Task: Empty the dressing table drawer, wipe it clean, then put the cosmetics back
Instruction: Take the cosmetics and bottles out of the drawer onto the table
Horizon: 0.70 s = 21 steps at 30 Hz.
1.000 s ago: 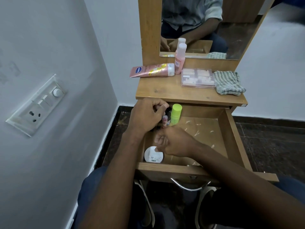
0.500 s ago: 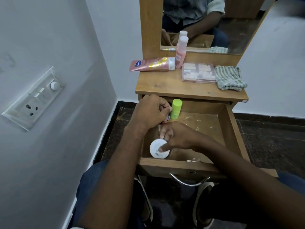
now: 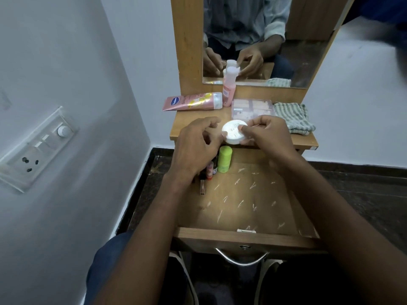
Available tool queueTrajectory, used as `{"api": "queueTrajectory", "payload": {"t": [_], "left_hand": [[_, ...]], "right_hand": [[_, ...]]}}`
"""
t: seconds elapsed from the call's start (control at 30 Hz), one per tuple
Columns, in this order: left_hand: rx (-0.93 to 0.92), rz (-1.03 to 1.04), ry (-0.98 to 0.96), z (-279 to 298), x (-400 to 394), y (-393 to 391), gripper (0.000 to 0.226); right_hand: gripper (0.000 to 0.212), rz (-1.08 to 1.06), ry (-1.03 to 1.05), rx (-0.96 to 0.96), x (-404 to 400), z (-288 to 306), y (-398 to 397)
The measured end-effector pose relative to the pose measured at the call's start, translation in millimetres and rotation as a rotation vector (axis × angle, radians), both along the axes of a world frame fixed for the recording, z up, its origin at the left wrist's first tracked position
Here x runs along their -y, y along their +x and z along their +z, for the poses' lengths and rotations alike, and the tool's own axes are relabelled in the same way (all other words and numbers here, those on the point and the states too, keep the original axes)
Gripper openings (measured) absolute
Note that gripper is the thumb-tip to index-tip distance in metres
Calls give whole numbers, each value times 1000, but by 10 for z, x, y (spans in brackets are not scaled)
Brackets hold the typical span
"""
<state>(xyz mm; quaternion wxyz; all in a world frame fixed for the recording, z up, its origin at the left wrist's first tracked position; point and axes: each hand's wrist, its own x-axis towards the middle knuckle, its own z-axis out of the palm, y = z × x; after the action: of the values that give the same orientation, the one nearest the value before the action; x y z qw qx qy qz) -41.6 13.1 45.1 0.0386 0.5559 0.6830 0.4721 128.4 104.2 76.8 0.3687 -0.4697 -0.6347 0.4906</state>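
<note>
My right hand (image 3: 267, 134) grips a round white jar (image 3: 233, 132), held above the front edge of the dressing table top (image 3: 198, 122). My left hand (image 3: 198, 146) hovers just left of the jar with its fingers curled and apart, holding nothing. Below them the wooden drawer (image 3: 244, 235) is pulled out. At its back left corner stand a lime-green bottle (image 3: 224, 159) and a few small dark and red bottles (image 3: 210, 168). One small tube (image 3: 202, 187) lies flat beside them. Pale scratches or flecks mark the drawer floor.
On the table top lie a pink tube (image 3: 191, 101), an upright pink bottle (image 3: 229, 86), a clear plastic box (image 3: 252, 108) and a striped cloth (image 3: 294, 117). A mirror (image 3: 297, 40) stands behind. A wall with a switch panel (image 3: 35, 148) is close on the left.
My right hand lifted the white jar out of the drawer's front left and up to the table top's edge. My left hand rose from the small bottles toward the jar.
</note>
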Motion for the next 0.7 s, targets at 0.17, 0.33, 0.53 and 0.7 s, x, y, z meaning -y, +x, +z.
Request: {"api": "queueTrajectory", "payload": {"t": [0.17, 0.33, 0.53, 0.7], "left_hand": [[-116, 23, -38, 8, -169, -51, 34], [-189, 104, -72, -14, -209, -86, 29], [-285, 83, -125, -19, -270, -113, 36], [-162, 95, -66, -47, -252, -117, 36]], "right_hand": [[4, -11, 136, 120, -80, -39, -192], [10, 5, 370, 286, -126, -85, -321], [34, 57, 507, 525, -210, -98, -448], [41, 34, 553, 597, -227, -88, -521]]}}
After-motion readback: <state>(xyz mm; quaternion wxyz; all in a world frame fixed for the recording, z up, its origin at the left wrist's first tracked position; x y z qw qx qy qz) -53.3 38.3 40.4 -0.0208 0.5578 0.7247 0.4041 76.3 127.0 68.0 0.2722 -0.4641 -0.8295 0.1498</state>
